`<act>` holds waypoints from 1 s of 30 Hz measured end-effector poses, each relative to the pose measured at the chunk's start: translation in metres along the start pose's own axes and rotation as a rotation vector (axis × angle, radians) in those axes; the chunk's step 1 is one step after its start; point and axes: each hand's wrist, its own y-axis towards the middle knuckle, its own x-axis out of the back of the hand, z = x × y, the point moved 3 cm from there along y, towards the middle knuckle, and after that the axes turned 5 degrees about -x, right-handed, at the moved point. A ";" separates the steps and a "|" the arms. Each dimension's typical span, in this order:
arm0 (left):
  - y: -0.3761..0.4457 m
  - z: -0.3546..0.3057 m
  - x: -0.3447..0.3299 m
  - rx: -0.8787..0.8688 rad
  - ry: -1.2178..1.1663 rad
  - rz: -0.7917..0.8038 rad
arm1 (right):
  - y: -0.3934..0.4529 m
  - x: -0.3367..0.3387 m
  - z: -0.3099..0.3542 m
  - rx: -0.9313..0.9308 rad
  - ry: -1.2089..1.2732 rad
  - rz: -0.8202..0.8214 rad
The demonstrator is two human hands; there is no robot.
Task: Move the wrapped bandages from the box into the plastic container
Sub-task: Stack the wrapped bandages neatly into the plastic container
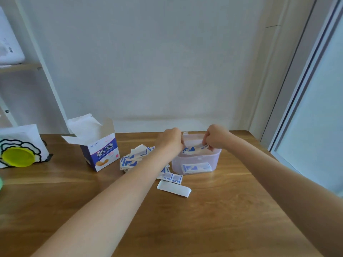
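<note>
The translucent plastic container (196, 160) stands on the wooden table, with wrapped bandages visible through its front wall. Above its opening, my left hand (171, 140) and my right hand (216, 137) together hold a small stack of blue-and-white wrapped bandages (194, 149), one hand at each end. The open bandage box (100, 151) stands to the left, flaps up. A loose pile of wrapped bandages (132, 159) lies between box and container, partly hidden by my left forearm. A short strip of bandages (171, 177) lies in front of the container.
A folded white paper (174, 188) lies near the strip. A white holder with a yellow-green disc (18, 156) sits at the table's left. A wall runs behind the table, a shelf stands at the left, and a window frame is on the right.
</note>
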 end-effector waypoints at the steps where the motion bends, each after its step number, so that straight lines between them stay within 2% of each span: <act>1: 0.003 -0.001 -0.002 0.003 0.045 0.038 | 0.002 -0.005 0.001 -0.013 -0.052 0.035; 5: 0.012 -0.007 -0.012 -0.029 0.182 0.132 | 0.006 -0.019 0.005 -0.015 -0.208 0.115; 10: 0.017 -0.015 -0.024 -0.019 0.359 0.368 | 0.005 -0.025 0.013 0.016 -0.395 0.195; 13: 0.020 -0.018 -0.024 0.021 0.366 0.476 | 0.008 -0.030 0.012 -0.021 -0.473 0.216; 23: 0.018 -0.028 -0.022 -0.048 0.466 0.582 | 0.016 -0.034 0.008 -0.094 -0.396 0.254; 30: 0.023 -0.026 -0.027 0.025 0.523 0.668 | 0.015 -0.033 0.009 -0.067 -0.359 0.239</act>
